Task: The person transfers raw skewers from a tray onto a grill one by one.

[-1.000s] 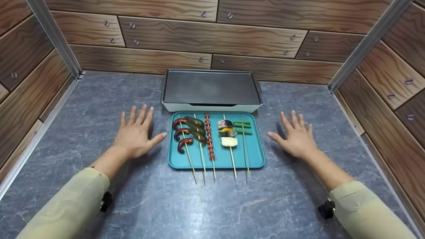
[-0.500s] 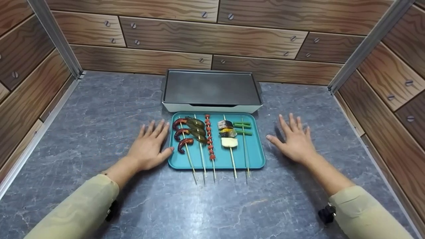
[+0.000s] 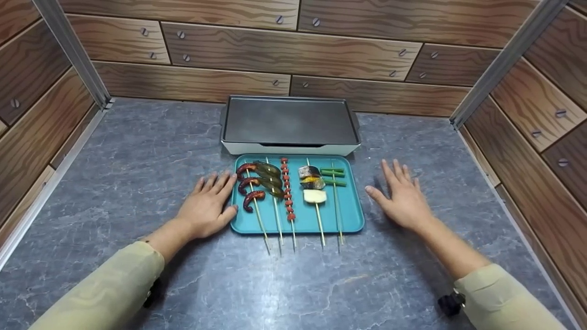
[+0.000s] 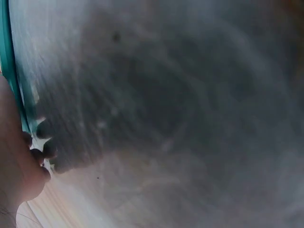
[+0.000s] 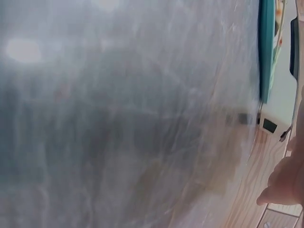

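Note:
A teal tray (image 3: 302, 226) carries several skewers, their sticks jutting over its front edge. From left to right they hold dark red octopus tentacles (image 3: 253, 200), dark green slices (image 3: 269, 176), small red pieces (image 3: 287, 188), fish chunks (image 3: 311, 172) with a white piece (image 3: 314, 196) below, and green stalks (image 3: 333, 182). Beside the tray's left edge lies my left hand (image 3: 204, 208), fingers spread, thumb tip and fingertips right at the rim. My right hand (image 3: 401, 201) is spread palm down to the right of the tray, a small gap away, holding nothing.
Directly behind the tray stands an electric griddle (image 3: 291, 120) with a flat dark plate and white base. Wood-patterned walls (image 3: 289, 48) enclose the grey marbled table (image 3: 284, 284) at the back and both sides.
My left hand has moved right and slightly toward me, from apart to the tray's left edge. My right hand has shifted slightly left and nearer. The skewers and griddle stay in place.

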Available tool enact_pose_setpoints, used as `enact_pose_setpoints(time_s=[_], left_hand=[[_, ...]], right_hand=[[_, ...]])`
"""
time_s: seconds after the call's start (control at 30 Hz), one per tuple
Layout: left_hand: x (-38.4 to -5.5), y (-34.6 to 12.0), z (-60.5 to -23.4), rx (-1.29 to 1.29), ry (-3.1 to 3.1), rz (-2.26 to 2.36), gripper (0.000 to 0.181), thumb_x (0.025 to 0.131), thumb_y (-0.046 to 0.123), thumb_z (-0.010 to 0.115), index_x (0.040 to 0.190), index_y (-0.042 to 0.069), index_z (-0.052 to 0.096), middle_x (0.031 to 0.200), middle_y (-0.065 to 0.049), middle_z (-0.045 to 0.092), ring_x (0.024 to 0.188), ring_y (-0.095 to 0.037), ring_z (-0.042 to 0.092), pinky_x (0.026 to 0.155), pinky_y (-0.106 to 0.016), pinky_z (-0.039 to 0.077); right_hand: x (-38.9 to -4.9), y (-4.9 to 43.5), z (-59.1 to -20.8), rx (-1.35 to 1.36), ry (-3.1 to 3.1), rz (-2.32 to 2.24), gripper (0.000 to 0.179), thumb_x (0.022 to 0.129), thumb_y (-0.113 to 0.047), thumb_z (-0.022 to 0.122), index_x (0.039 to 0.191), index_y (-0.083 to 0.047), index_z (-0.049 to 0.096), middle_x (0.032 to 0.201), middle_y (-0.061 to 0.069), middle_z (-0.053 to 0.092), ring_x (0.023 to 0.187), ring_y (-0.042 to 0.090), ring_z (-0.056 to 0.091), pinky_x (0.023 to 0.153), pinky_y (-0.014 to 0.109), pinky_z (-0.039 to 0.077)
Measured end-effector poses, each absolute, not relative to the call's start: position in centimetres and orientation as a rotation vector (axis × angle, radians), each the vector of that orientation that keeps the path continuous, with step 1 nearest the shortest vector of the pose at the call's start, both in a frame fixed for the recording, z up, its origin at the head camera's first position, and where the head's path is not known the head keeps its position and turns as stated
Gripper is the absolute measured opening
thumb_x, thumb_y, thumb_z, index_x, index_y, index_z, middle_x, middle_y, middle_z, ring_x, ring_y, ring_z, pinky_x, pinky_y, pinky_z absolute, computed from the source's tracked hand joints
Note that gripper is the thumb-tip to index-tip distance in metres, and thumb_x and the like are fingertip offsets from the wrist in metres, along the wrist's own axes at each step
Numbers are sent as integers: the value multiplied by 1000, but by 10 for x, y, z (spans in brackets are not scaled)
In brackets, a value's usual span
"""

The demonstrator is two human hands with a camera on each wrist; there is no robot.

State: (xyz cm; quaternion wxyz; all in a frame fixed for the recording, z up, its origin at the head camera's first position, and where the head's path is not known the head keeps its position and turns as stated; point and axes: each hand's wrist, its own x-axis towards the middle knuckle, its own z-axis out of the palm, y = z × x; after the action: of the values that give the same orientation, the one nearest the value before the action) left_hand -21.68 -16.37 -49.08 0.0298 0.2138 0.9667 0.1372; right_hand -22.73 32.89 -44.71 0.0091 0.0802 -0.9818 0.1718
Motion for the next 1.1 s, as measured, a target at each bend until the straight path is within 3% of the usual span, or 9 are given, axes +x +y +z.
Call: enact_pose_setpoints(time_s=[0.17,0.3,0.47,0.6,0.8,1.1], left_hand=[[-216,-164,-491,643,2964,438,77,110,51,38,172,12,12,176,-16,17,161,-42,11,129,-61,7],[-216,-164,-492,651,2971,443,77,110,49,40,172,12,13,175,-16,19,161,-42,11,129,-62,7],[-216,-165,-493,664,2993,439,78,109,49,40,171,10,14,174,-17,21,161,-43,13,129,-61,7],[-215,-163,-494,672,3000,436,78,109,50,40,171,10,14,174,-17,21,161,-43,13,130,-60,8],[-216,-164,-495,670,2993,415,79,109,51,39,172,11,12,175,-16,20,161,-42,11,130,-60,7],[-216,-164,-496,679,2998,418,78,109,50,39,172,10,14,175,-16,21,161,-43,12,129,-60,8]], right_hand=[[-216,317,-440,255,-3003,701,90,106,-63,51,170,-6,22,173,26,19,158,50,17,125,69,14],[-204,306,-432,221,-2937,851,84,106,-58,57,167,-5,33,166,25,37,151,47,37,122,63,31],[-192,294,-422,126,-2847,1224,70,107,-44,64,157,2,47,146,28,60,132,42,61,109,53,52],[-184,288,-416,-26,-2793,1647,63,108,-37,63,151,8,51,133,28,68,112,35,74,90,41,63],[-173,283,-417,-314,-2703,2199,53,105,-30,68,136,11,58,115,24,76,87,23,78,74,32,65],[-157,273,-430,-382,-2787,2444,46,104,-31,70,126,9,65,100,15,79,83,22,79,68,29,65]])
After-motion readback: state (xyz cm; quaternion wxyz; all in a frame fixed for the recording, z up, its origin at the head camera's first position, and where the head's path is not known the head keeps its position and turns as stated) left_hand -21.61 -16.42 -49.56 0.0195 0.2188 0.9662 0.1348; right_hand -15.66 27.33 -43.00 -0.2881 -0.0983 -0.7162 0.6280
